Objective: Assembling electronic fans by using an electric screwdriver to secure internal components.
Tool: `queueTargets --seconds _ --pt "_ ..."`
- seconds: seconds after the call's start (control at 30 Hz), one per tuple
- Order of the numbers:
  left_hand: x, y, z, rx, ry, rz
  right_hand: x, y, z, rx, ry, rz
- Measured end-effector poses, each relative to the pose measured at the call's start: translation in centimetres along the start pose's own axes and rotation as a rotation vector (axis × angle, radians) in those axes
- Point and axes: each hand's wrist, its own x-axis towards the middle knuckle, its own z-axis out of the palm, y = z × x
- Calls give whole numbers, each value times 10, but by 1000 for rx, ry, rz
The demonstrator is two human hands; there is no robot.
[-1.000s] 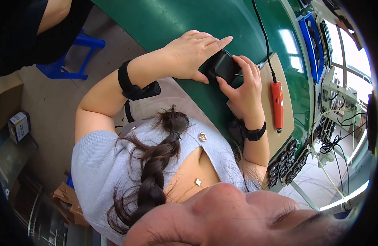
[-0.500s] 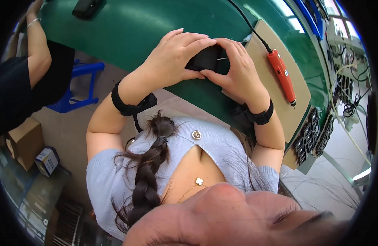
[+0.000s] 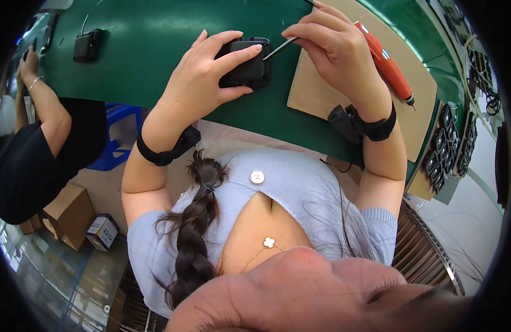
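My left hand grips a squarish black plastic case against the green table, thumb on the near edge and index finger stretched across its top. Between the pinched fingertips of my right hand is a thin grey rod. Its near end meets the case's right side. Whether it is a stiff cable or a tool, I cannot tell. A dark tip shows beyond the right hand's fingers.
A red electric screwdriver lies on a brown board at the right. Black parts fill a tray beyond it. Another black case with a thin cord stands far left, near a co-worker's hand and a blue stool.
Both hands were together around the black case. Now the left hand holds it flat, further left, and the right hand has moved up and away, pinching the grey rod.
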Motion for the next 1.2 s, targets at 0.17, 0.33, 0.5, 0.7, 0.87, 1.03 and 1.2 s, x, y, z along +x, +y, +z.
queueTargets --seconds 0.17,0.33,0.5,0.7,0.87,1.03,1.2 --pt "-1 2 1 -133 -16 -77 -2 -9 -9 149 -48 257" --pt "2 0 1 -52 8 3 -20 -14 -60 -74 72 392" --pt "8 -3 2 89 69 125 -105 36 -56 -424 -15 584" --pt "6 -5 3 49 91 107 -115 43 -41 -371 -75 706" --pt "11 10 5 -20 78 62 -120 51 -37 -439 -54 686" --pt "27 45 22 -100 74 182 -97 25 -61 -383 203 625" --pt "39 64 42 -99 62 212 -54 -22 -106 218 450 1222"
